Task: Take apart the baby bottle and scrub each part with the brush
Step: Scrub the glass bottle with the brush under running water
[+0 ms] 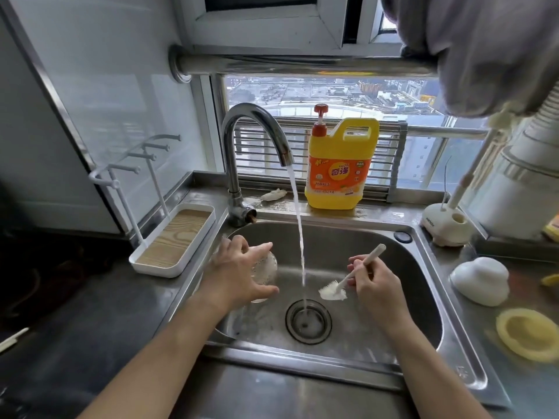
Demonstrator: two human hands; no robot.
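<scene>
Left of centre: my left hand (239, 275) curls round the clear, suds-flecked bottle (266, 267) over the steel sink (399, 261). Centre-right: my right hand (376, 287) grips the slim white brush (332, 292), its bristle head beside the water stream (298, 225). Risk (my judgement): the wet, smooth plastic could slip and drop into the basin.
</scene>
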